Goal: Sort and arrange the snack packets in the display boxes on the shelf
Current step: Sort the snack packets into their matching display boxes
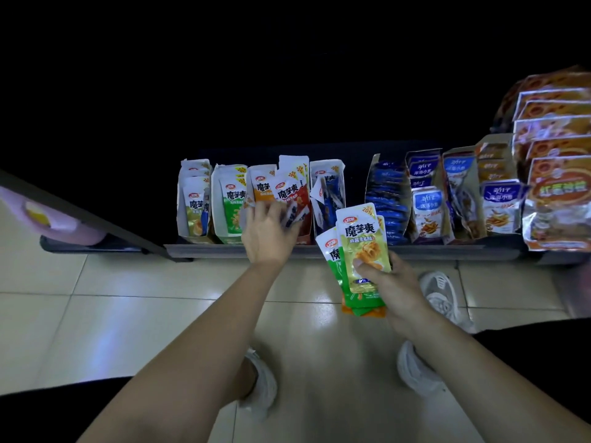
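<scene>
Several white display boxes stand in a row on the low dark shelf (243,251). My left hand (267,233) reaches into the red-packet box (295,199), its fingers over dark blue and red packets there; whether it grips one I cannot tell. My right hand (388,282) holds a fanned stack of green snack packets (363,247) with orange ones beneath, in front of the shelf edge. To the left stand the green-packet box (228,207) and a pale yellow-green packet box (193,203). A box with blue packets (327,193) is right of my left hand.
Further right are boxes of dark blue packets (387,203) and white-blue snack bags (427,212), then large orange foil bags (558,187) stacked at the far right. A pink object (60,219) lies on a shelf at left. My white shoes (415,369) stand on the tiled floor.
</scene>
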`<act>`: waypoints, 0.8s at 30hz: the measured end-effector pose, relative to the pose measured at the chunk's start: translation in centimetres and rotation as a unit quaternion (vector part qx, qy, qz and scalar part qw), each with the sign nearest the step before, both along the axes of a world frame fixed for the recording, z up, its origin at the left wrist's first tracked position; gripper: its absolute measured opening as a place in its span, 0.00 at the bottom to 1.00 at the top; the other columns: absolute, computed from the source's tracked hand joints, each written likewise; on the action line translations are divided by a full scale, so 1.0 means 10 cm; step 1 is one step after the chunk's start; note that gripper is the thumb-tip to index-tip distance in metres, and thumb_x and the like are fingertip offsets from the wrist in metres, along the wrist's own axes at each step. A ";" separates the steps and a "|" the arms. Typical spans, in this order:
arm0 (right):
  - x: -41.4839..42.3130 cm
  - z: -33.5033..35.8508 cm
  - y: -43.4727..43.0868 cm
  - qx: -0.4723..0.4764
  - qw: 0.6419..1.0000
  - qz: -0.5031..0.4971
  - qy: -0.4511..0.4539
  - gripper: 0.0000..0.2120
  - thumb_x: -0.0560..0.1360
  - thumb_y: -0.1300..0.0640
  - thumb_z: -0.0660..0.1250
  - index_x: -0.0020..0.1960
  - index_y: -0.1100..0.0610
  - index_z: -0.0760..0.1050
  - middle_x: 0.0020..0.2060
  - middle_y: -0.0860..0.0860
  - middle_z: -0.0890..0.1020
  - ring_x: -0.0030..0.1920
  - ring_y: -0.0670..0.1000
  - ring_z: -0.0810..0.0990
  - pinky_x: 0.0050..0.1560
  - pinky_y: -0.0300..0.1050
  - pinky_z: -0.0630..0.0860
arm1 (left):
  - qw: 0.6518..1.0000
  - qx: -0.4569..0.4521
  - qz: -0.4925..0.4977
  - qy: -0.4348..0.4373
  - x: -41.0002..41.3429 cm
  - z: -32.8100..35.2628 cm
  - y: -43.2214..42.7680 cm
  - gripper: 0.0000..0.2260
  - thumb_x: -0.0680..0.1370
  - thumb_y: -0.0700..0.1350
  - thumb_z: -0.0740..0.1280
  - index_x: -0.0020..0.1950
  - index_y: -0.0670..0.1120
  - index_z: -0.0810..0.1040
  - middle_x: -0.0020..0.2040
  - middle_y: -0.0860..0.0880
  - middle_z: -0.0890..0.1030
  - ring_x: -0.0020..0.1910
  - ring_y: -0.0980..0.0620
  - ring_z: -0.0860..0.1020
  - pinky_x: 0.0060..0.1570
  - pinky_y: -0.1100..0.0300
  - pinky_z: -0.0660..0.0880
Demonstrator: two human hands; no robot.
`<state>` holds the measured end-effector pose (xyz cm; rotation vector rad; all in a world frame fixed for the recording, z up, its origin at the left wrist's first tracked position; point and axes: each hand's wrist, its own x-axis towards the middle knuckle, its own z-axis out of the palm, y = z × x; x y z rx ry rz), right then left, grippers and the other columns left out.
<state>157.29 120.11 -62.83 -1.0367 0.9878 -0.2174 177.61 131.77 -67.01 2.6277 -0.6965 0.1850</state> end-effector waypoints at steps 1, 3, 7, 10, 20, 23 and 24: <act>0.00 -0.01 0.00 -0.001 1.000 0.000 0.000 0.12 0.72 0.63 0.75 0.55 0.58 0.79 0.48 0.57 0.86 0.47 0.61 0.86 0.51 0.62 0.82 | 1.000 -0.006 -0.006 -0.001 0.01 -0.01 0.02 0.23 0.71 0.54 0.77 0.63 0.47 0.77 0.61 0.44 0.78 0.59 0.41 0.74 0.52 0.47 0.77; -0.01 -0.02 -0.01 -0.005 1.000 0.001 0.002 0.12 0.72 0.63 0.75 0.54 0.58 0.79 0.48 0.57 0.86 0.47 0.61 0.86 0.52 0.64 0.81 | 0.990 -0.075 -0.010 0.121 0.04 0.00 0.02 0.33 0.76 0.53 0.74 0.76 0.45 0.66 0.71 0.42 0.74 0.69 0.41 0.71 0.62 0.47 0.73; -0.02 -0.04 -0.03 -0.004 1.000 0.004 0.006 0.13 0.72 0.62 0.75 0.55 0.57 0.79 0.48 0.56 0.87 0.47 0.60 0.86 0.52 0.63 0.81 | 0.966 -0.150 -0.077 0.195 0.04 -0.03 0.03 0.20 0.77 0.52 0.73 0.68 0.48 0.79 0.60 0.50 0.83 0.59 0.50 0.80 0.58 0.52 0.78; -0.01 -0.04 -0.07 -0.004 1.000 -0.003 0.005 0.13 0.72 0.62 0.75 0.55 0.56 0.79 0.48 0.55 0.87 0.48 0.60 0.86 0.52 0.61 0.82 | 0.966 -0.131 -0.138 0.176 -0.03 -0.09 0.09 0.15 0.73 0.56 0.74 0.56 0.52 0.86 0.51 0.55 0.85 0.51 0.53 0.81 0.51 0.49 0.79; 0.07 -0.03 -0.09 0.005 1.000 -0.020 -0.005 0.12 0.72 0.63 0.75 0.55 0.56 0.80 0.49 0.56 0.86 0.49 0.60 0.86 0.52 0.62 0.81 | 0.953 -0.036 -0.165 0.250 0.45 0.24 -0.19 0.07 0.72 0.53 0.74 0.45 0.53 0.80 0.73 0.48 0.73 0.73 0.43 0.69 0.72 0.43 0.66; 0.10 0.03 -0.12 0.053 0.998 -0.034 -0.026 0.14 0.74 0.63 0.73 0.59 0.58 0.79 0.52 0.58 0.86 0.52 0.62 0.85 0.53 0.64 0.81 | 0.944 -0.095 -0.181 0.259 0.37 0.25 -0.16 0.10 0.75 0.47 0.73 0.51 0.54 0.73 0.50 0.52 0.81 0.51 0.49 0.81 0.54 0.46 0.80; 0.11 0.05 -0.13 0.075 0.996 -0.038 -0.034 0.15 0.75 0.62 0.72 0.61 0.59 0.78 0.53 0.58 0.85 0.52 0.61 0.85 0.53 0.64 0.81 | 0.943 -0.110 -0.179 0.259 0.28 0.25 -0.14 0.10 0.76 0.44 0.73 0.53 0.53 0.75 0.49 0.53 0.82 0.50 0.51 0.82 0.53 0.49 0.81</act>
